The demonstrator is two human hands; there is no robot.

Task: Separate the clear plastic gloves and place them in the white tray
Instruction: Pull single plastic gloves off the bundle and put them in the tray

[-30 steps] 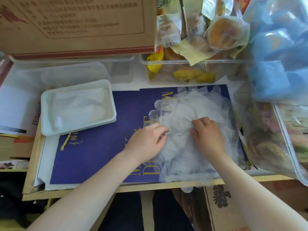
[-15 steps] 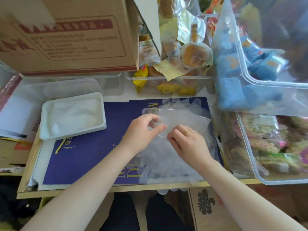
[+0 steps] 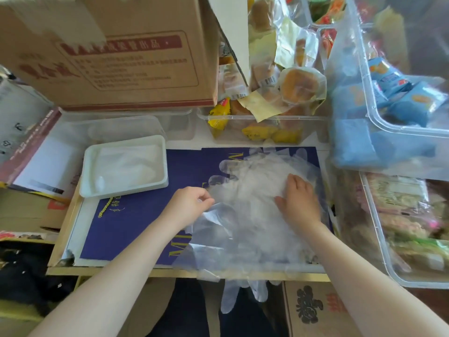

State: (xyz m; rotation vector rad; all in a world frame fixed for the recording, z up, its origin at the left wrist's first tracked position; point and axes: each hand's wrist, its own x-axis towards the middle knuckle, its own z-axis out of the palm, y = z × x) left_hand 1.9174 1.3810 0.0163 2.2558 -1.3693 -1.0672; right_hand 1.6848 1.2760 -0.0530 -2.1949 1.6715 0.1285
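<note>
On the table, behind: a large cardboard box (image 3: 116,52) with red print stands at the back left, above everything.
Clear bins: one bin of wrapped buns (image 3: 264,127) is at the back centre; a bin of blue packets (image 3: 393,132) is at the right.
Blue sheet: a dark blue sheet (image 3: 136,222) with yellow letters covers the table top, and it carries the work.
Pile of clear plastic gloves: the pile (image 3: 247,210) lies on the right half of the blue sheet, between the two hands; some glove fingers hang over the near table edge.
White tray: the tray (image 3: 125,166) is at the left of the pile, well apart from it; clear gloves already lie inside.
Right hand: the right hand (image 3: 300,201) lies flat on the pile, fingers almost straight, and presses it down.
Left hand: the left hand (image 3: 188,206) is at the left edge of the pile; its thumb and fingers are curled and pinch the edge of one glove.
</note>
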